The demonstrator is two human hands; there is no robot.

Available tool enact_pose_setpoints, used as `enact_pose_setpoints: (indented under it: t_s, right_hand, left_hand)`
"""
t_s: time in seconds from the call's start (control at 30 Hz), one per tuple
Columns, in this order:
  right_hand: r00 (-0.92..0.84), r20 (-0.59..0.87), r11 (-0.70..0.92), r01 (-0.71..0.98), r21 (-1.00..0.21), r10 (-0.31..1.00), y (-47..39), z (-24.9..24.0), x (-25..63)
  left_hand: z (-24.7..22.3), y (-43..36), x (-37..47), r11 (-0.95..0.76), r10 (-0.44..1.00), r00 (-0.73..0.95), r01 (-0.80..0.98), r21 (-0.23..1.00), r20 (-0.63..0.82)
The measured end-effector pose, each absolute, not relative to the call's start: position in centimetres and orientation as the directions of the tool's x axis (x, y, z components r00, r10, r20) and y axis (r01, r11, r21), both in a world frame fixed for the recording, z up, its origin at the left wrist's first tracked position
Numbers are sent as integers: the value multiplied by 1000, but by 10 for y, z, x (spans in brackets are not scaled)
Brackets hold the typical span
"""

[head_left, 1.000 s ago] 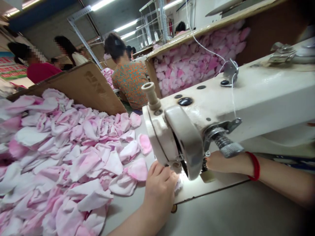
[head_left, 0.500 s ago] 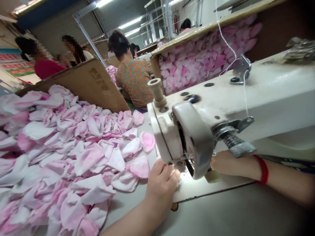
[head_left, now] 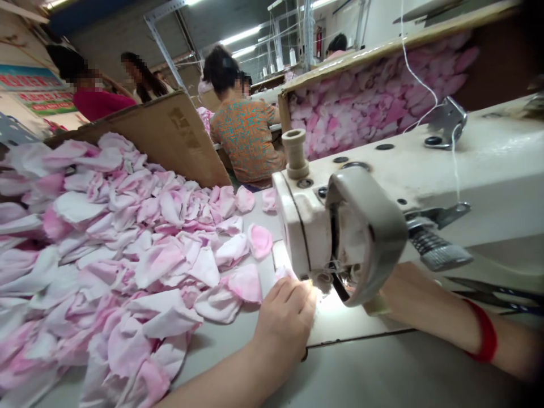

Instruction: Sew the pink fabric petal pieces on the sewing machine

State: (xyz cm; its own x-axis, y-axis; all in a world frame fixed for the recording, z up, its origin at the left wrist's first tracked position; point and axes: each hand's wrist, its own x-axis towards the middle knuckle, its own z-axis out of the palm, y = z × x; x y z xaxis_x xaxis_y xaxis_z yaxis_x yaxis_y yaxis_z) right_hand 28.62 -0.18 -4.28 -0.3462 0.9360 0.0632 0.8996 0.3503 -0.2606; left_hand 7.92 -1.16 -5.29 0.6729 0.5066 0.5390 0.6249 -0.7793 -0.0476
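A white sewing machine stands before me, its lit needle area partly hidden by a grey guard. Left of the needle, my left hand is closed, with curled fingers pressing on a pink-and-white fabric piece that peeks out beyond the knuckles. My right hand reaches in behind the machine head from the right; its fingers are hidden there. A red band circles that wrist. To the left spreads a big heap of pink-and-white fabric pieces.
Dark scissors lie beside my right forearm. A cardboard panel borders the heap at the back. Behind the machine, a box holds more pink pieces. A person in a patterned shirt sits ahead; other people are farther back.
The view has shifted, so the machine appears farther right. More of the scissors shows beside my right forearm. A bit of fabric now shows past my left fingers, which stay beside the needle.
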Motion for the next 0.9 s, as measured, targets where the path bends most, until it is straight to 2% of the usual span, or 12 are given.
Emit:
enact_pose_setpoints:
  t_s: [0.1, 0.23, 0.37, 0.53, 0.63, 0.73, 0.83, 0.9]
  right_hand:
    - [-388, 5, 382, 903, -196, 921, -5, -40, 282]
    - [-359, -39, 349, 924, -155, 933, -5, -35, 281]
    - [-358, -70, 346, 927, -143, 931, -1, -37, 281]
    - [-357, -49, 346, 925, -155, 933, 1, -39, 283]
    - [-371, -24, 356, 905, -232, 928, 0, -35, 285]
    - [-370, -52, 338, 890, -305, 928, -3, -30, 285]
    - [-368, -71, 328, 889, -320, 927, -5, -23, 281]
    - [-355, -96, 306, 893, -329, 930, -6, -16, 279]
  left_hand:
    - [-51, -13, 80, -766, 520, 671, 641, -60, 527]
    - [-54, -14, 81, -741, 504, 684, 656, -143, 527]
    - [-57, -14, 80, -727, 480, 706, 652, -214, 521]
    - [-58, -12, 80, -720, 449, 692, 655, -229, 566]
    - [-58, -9, 78, -751, 458, 676, 642, -157, 577]
    - [-59, -5, 75, -774, 514, 638, 633, -10, 574]
    - [-58, -3, 72, -778, 551, 612, 623, 83, 567]
    - [-57, -2, 72, -778, 558, 613, 621, 95, 560]
